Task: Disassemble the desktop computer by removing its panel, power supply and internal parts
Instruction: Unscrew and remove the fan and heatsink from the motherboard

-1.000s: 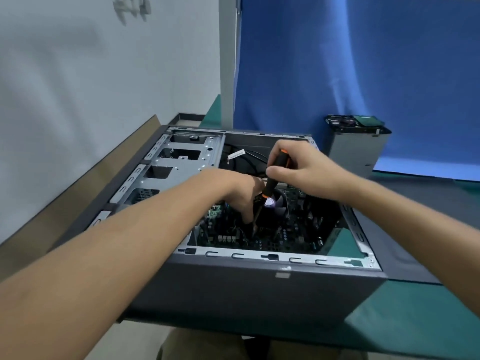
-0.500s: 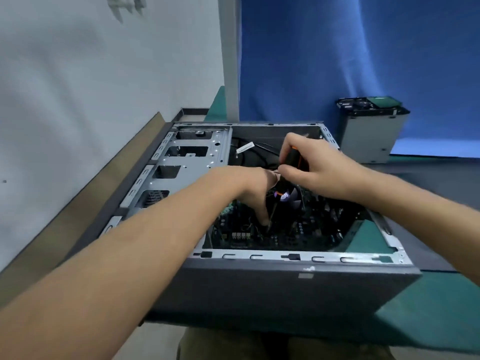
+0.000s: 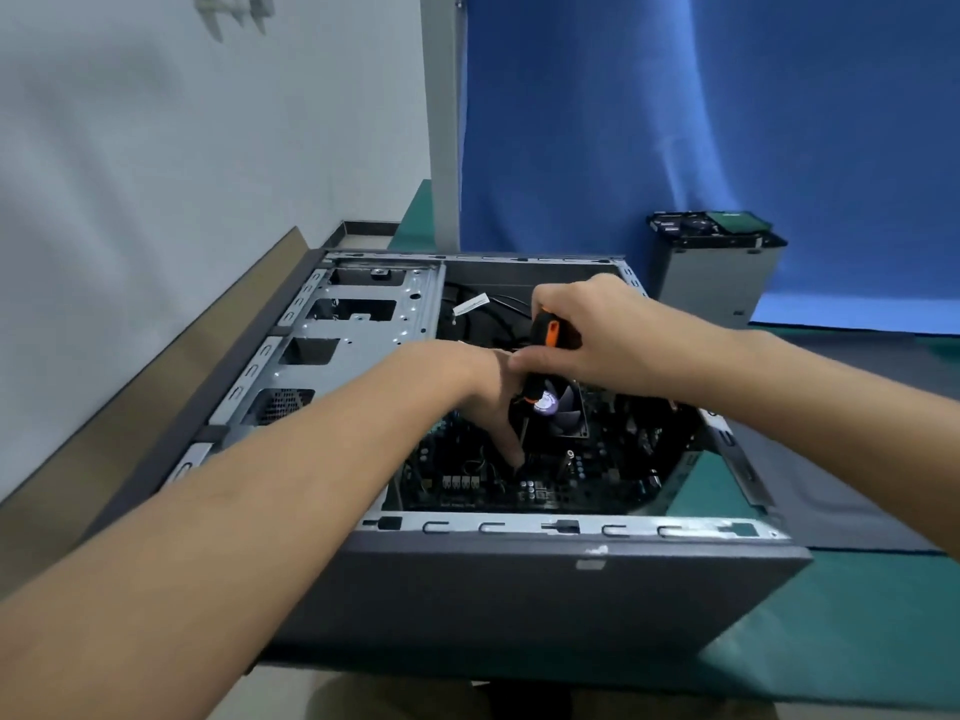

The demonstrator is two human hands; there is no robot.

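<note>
An open grey desktop case [image 3: 519, 584] lies on its side in front of me, its panel off. Inside it are a dark motherboard [image 3: 587, 485] and a square cooler fan [image 3: 569, 413]. My right hand [image 3: 602, 335] grips the black-and-orange handle of a screwdriver [image 3: 545, 337], which points down into the case beside the fan. My left hand [image 3: 483, 392] reaches in from the left, its fingers pointing down and touching the screwdriver's shaft near the board. The tip itself is hidden behind those fingers.
The silver drive cage [image 3: 332, 350] fills the case's left half. A removed power supply [image 3: 719, 267] stands on end at the back right before a blue backdrop. A dark panel [image 3: 841, 491] lies on the green mat [image 3: 831, 631] right of the case. A white wall runs along the left.
The hands stay together at the same spot beside the fan. My view has shifted, so the case sits slightly more to the right in frame.
</note>
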